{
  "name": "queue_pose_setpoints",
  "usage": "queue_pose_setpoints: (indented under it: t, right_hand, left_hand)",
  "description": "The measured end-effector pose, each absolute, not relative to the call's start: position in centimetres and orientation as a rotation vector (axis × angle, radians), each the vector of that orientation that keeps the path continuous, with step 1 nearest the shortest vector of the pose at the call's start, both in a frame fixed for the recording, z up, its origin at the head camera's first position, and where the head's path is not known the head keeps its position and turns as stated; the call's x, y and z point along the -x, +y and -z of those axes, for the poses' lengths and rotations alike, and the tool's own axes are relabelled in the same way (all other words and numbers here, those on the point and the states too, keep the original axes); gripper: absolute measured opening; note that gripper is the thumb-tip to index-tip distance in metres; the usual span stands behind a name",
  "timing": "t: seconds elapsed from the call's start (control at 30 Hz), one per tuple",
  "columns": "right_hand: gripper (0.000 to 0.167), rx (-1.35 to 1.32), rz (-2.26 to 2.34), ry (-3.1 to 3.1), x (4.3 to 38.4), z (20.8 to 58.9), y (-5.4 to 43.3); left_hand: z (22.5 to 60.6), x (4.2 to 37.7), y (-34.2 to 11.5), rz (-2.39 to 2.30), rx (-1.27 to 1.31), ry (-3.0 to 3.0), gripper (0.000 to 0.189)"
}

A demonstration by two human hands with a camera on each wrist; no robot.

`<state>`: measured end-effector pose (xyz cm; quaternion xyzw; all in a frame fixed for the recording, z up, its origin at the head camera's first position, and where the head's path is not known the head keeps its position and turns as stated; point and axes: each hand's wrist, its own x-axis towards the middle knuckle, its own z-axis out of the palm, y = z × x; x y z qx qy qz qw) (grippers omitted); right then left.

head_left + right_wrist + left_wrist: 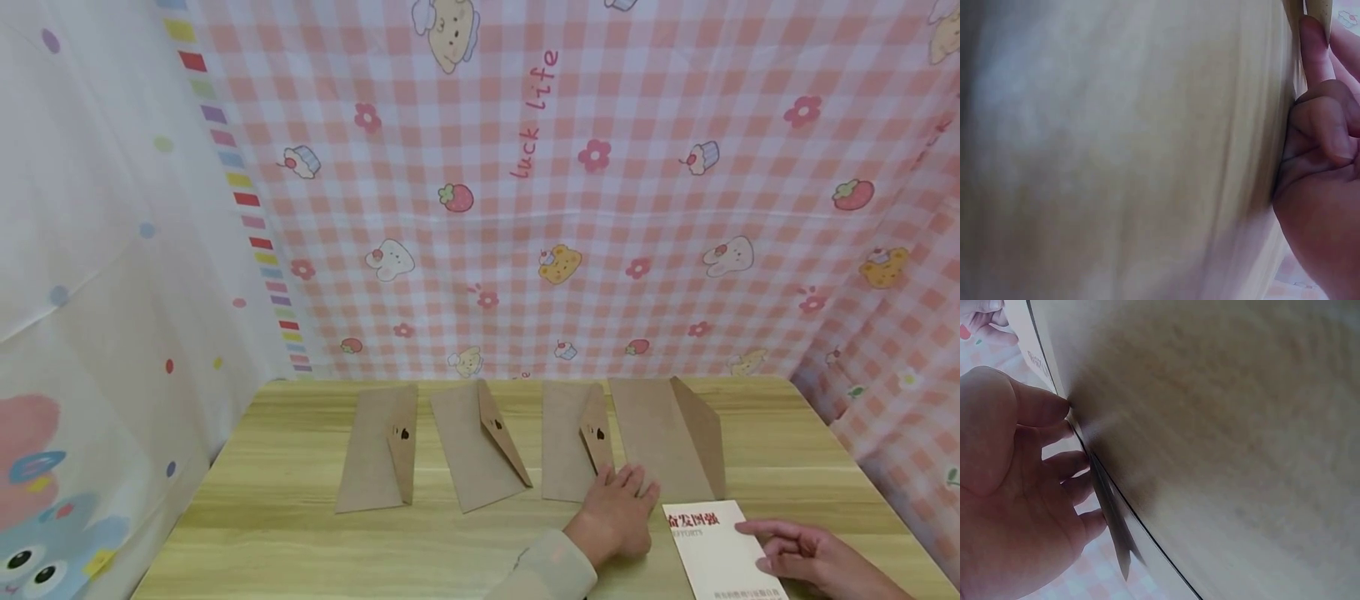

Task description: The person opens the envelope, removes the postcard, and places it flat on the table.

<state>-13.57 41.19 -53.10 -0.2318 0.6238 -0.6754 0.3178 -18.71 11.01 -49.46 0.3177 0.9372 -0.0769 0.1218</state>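
Note:
Several brown kraft-paper envelopes lie in a row across the table: a left one [372, 450], a tilted one [471, 454], a third [566, 446] and a right one [660, 442] whose flap stands open to the side. My left hand [618, 512] rests palm down with fingers spread, its fingertips at the lower edges of the third and right envelopes. At the near right lies a cream card [723, 554] with red characters along its top. My right hand [817, 558] holds the card's right edge with its fingers, the index finger extended over it. The right wrist view shows only a sliver of the card [1318, 15].
The wooden table [285, 533] fills the lower part of the head view. A pink checked cloth [510, 217] hangs behind it, and a white dotted cloth [150, 333] hangs on the left. The right side is also curtained by checked cloth.

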Motion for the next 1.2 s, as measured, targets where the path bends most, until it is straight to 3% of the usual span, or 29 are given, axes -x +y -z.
queue_pose_setpoints:
  t: [1.2]
  right_hand:
    - [0.050, 0.618, 1.731, 1.705, 13.67, 53.12, 41.35]
  left_hand:
    - [49.52, 18.80, 11.15, 0.224, -0.907, 2.713, 0.067]
